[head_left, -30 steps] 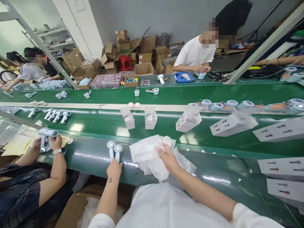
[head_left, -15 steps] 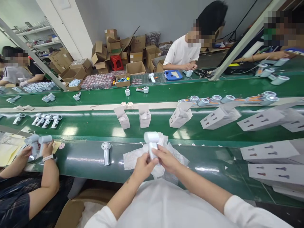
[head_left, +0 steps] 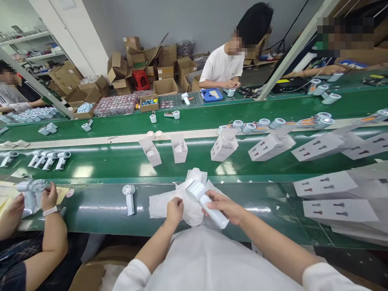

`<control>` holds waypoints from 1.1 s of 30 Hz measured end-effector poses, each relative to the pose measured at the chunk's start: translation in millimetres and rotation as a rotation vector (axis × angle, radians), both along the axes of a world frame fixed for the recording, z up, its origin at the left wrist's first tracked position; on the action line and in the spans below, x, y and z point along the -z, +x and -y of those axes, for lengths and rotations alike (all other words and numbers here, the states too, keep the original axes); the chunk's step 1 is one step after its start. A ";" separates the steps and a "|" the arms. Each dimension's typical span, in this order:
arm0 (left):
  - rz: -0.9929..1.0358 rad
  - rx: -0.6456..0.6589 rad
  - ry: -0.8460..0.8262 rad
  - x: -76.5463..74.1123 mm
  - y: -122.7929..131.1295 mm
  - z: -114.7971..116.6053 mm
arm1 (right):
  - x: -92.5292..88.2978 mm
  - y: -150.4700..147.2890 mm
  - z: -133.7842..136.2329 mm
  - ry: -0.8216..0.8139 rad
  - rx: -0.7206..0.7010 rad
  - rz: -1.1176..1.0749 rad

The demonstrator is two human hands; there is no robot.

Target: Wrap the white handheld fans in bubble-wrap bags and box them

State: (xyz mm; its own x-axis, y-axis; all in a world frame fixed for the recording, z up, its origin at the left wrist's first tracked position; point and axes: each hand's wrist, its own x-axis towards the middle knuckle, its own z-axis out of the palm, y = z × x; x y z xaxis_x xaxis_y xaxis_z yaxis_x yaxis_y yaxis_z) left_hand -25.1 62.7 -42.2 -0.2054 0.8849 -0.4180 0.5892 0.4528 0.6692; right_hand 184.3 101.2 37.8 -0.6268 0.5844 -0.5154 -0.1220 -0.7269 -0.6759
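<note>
Carton (head_left: pixel 87 271), brown, open, at lower left below the bench edge; white film inside.

Right grip (head_left: pixel 226 207): closed around the handle of a handheld fan (head_left: pixel 203 198), thumb on one side and fingers on the other. The fan is held tilted above the film, head to upper left, handle end to lower right. I judge it light, stiff moulded plastic, glossy enough to slip in a slack hold, probably heavier at the head. The best hold, in my view, is the handle just below the head; I would keep pressure off the grille, likely its most fragile part.

Left grip (head_left: pixel 175 211): fingers folded in, nothing seen held, apart from the fan and just over the film.

Clear film (head_left: pixel 159 207), crumpled, spread on the bench (head_left: pixel 100 208). I expect it soft, nearly weightless, clingy; best pinched at one edge.

Second fan (head_left: pixel 130 204), lying left of the film, patterned face up; handle free to take.

Co-worker's hand (head_left: pixel 49 199), far left, at pale fans.

Printed white boxes (head_left: pixel 339 211), at right.

Open white boxes (head_left: pixel 179 152), upright on the green belt beyond, film inside.

Fan bodies (head_left: pixel 264 122), in a row behind them, orange parts showing.

Co-worker in a white shirt (head_left: pixel 221 64), across the line.
</note>
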 end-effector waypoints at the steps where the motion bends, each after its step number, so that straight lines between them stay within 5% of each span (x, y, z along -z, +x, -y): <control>1: 0.029 0.009 0.042 -7.2 -4.0 4.3 | 4.3 -4.1 3.8 -0.038 -0.028 0.010; 7: 0.309 0.182 0.380 -54.5 -22.5 22.5 | 8.0 -17.8 6.4 -0.125 -0.299 -0.111; 11: 0.427 0.202 0.322 -66.9 -29.9 23.0 | -1.2 -21.3 5.5 -0.125 -0.429 -0.153; 15: 0.559 -0.048 0.272 -64.9 -35.9 24.1 | 1.6 -20.7 12.7 -0.084 -0.294 -0.070; 18: 0.614 -0.069 0.323 -69.2 -33.0 27.9 | 8.0 -17.8 18.5 -0.122 -0.124 0.016; 25: 0.217 0.358 0.769 -95.7 -10.5 35.1 | -6.6 -19.7 28.9 -0.081 0.063 0.099; 30: 0.012 0.497 0.936 -101.1 5.5 38.4 | -31.9 -18.4 34.7 -0.009 0.130 0.147; 33: -0.048 0.692 1.043 -108.0 14.3 36.6 | -40.4 -14.9 37.8 -0.071 0.197 0.156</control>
State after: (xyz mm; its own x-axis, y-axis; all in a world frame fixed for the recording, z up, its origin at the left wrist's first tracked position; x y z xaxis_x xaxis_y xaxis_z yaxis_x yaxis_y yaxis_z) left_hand -10.8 26.1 65.8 0.4382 0.7180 0.5408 0.5258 -0.6927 0.4936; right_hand 169.4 63.4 78.2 -0.4146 0.6462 -0.6407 -0.1640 -0.7456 -0.6459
